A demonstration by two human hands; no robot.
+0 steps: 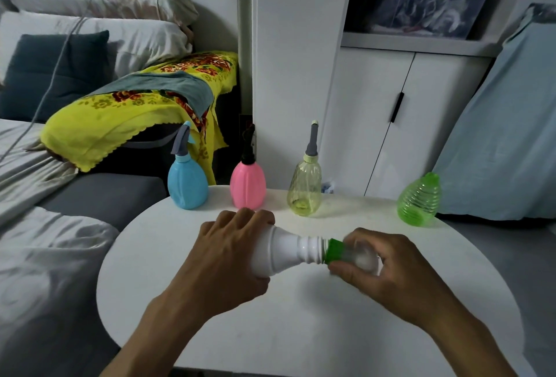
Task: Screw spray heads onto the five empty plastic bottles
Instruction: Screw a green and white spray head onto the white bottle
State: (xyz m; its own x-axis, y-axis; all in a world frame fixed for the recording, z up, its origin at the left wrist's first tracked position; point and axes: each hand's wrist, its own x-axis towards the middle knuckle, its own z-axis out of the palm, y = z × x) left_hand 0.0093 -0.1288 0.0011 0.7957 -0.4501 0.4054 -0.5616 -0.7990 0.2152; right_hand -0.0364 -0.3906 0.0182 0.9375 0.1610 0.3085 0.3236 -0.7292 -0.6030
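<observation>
My left hand [231, 259] grips the body of a white bottle [285, 251], held tilted with its ribbed neck pointing right over the round white table [301, 331]. My right hand [382, 271] curls around a spray head with a green collar [334, 251] at the bottle's mouth; the head itself is blurred and mostly hidden by my fingers. Along the table's far edge stand a blue bottle [187, 187] with a grey spray head, a pink bottle [248, 185] with a black head, and a clear yellowish bottle [304, 190] with a grey head. A green ribbed bottle [418, 200] stands at the far right.
A grey sofa [102, 196] with pillows and a yellow flowered cloth [135, 115] lies to the left of the table. White cabinet doors [376, 124] rise behind it. A pale blue fabric panel [505, 136] leans at the right.
</observation>
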